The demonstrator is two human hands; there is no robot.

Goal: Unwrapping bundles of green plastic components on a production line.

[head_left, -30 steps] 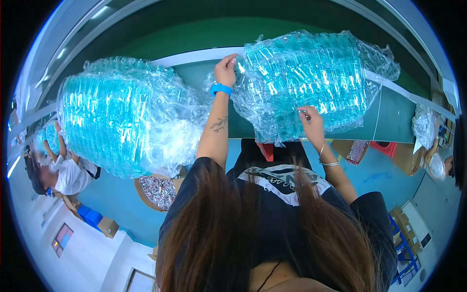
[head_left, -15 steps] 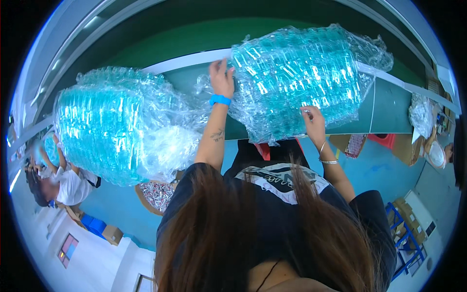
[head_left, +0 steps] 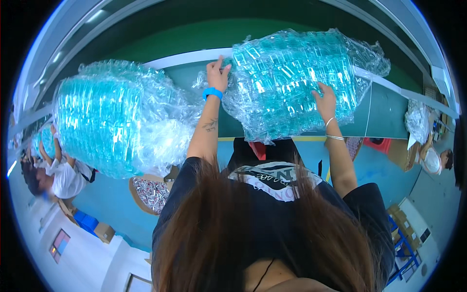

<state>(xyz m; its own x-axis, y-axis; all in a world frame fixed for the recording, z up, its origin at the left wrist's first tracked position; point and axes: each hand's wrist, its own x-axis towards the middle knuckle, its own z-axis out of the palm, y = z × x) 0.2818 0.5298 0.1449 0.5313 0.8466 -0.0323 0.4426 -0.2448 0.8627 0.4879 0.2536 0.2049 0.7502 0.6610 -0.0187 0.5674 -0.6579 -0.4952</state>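
A large bundle of clear teal plastic pieces in rows [head_left: 292, 73], loosely wrapped in clear film, lies in front of me on the green table. At its left end is my left hand [head_left: 217, 77], with a blue band on the wrist. Its fingers are apart, the tips by the film and the bundle's upper left corner. My right hand [head_left: 325, 101], bracelets on its wrist, is over the right part of the bundle. Thumb and fingers are apart and curved; whether they touch the film is hard to tell. A second wrapped teal bundle [head_left: 99, 124] sits to the left.
The table [head_left: 384, 112] has a pale strip along its far side. On the floor at left stands a round container of small parts [head_left: 151, 194]. Crumpled clear plastic [head_left: 417, 121] is at far right. Other people [head_left: 73, 177] are at both sides.
My right hand has moved up and to the right over the bundle, and its fingers have spread from a near pinch. My left hand has stayed by the left end, shifting slightly.
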